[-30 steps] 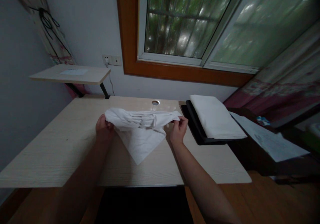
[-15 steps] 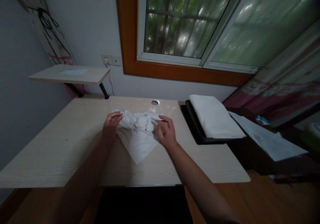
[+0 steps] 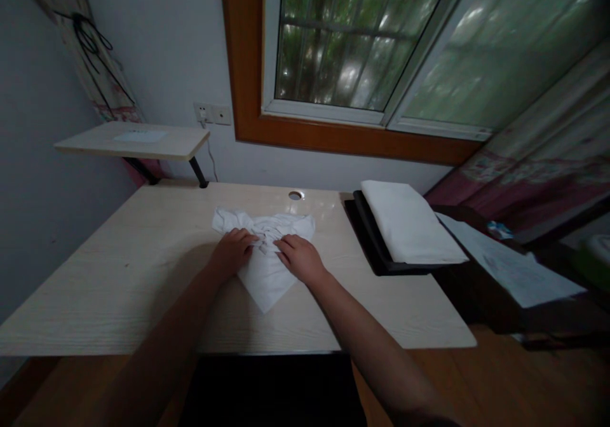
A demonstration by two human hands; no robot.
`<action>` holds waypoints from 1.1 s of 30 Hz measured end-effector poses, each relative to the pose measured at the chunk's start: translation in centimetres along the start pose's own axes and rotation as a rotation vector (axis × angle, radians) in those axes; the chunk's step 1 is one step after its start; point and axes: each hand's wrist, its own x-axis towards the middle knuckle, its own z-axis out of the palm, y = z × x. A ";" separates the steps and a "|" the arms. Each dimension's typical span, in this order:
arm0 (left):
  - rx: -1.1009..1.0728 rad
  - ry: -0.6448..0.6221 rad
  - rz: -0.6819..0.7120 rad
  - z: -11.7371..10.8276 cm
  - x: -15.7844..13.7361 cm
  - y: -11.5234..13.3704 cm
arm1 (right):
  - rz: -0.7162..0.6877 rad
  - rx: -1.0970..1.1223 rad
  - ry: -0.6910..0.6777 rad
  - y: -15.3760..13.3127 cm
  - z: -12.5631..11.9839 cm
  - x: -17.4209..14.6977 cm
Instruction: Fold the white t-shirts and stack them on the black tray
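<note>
A white cloth (image 3: 267, 287) lies on the table, bunched and knotted-looking in its middle, with a flat pointed corner towards me and two gathered ends spread to the left and right at the back. My left hand (image 3: 233, 249) is closed on the left side of the bunched middle, fingertips pressed into the folds. From the other side my right hand (image 3: 299, 255) pinches the same gathered part with thumb and fingers. A small gap of crumpled fabric shows between the two hands. Whatever the cloth may wrap is hidden.
The pale wooden table (image 3: 119, 287) has a round cable hole (image 3: 296, 196) near the back. A folded white cloth (image 3: 412, 223) rests on a black flat case (image 3: 369, 243) at the right. A raised shelf (image 3: 181, 144) stands back left. Further right lies a paper sheet (image 3: 515, 265).
Both hands have moved inwards from the cloth's outer ends to its bunched middle and closed on it. The gathered ends now lie free.
</note>
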 end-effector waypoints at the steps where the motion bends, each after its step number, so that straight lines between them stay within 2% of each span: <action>1: 0.000 -0.002 -0.013 0.0 -0.1 -0.1 | -0.004 0.009 0.017 0.2 0.0 -0.1; 3: -0.031 0.027 -0.050 0.1 -0.2 -0.4 | 0.003 0.054 0.092 0.5 -0.1 -0.3; 5: -0.085 0.127 -0.110 -0.1 -0.2 -0.4 | 0.058 0.134 0.222 1.0 -0.5 -0.5; 8: -0.168 0.385 -0.225 -1.0 -0.3 -0.5 | 0.252 0.251 0.497 2.0 -1.3 -1.0; 12: -0.240 0.838 -0.472 -2.3 -0.5 -1.4 | 0.588 0.324 0.868 3.6 -2.0 -1.7; 14: -0.304 0.995 -0.580 -2.4 -0.7 -1.9 | 0.673 0.377 0.952 4.2 -1.9 -1.9; 15: -0.348 1.031 -0.613 -2.4 -0.8 -2.1 | 0.690 0.400 0.963 4.5 -1.8 -1.9; 17: -0.430 1.035 -0.640 -2.2 -0.9 -2.4 | 0.686 0.412 0.934 4.8 -1.5 -1.8; 20: -0.470 0.975 -0.626 -1.7 -0.8 -2.8 | 0.622 0.390 0.846 5.1 -1.2 -1.4; 25: -0.425 0.859 -0.479 -0.8 -0.1 -3.3 | 0.470 0.290 0.787 4.3 -1.5 -1.3; 28: -0.406 0.727 -0.351 -0.3 0.1 -3.1 | 0.226 0.237 0.667 2.7 -1.8 -1.4; 31: -0.335 0.559 -0.229 -0.2 -0.2 -2.7 | -0.129 0.274 0.361 0.7 -1.8 -1.1; 33: -0.313 0.450 -0.176 -0.5 -0.6 -2.3 | -0.278 0.273 0.152 -0.2 -1.5 -0.7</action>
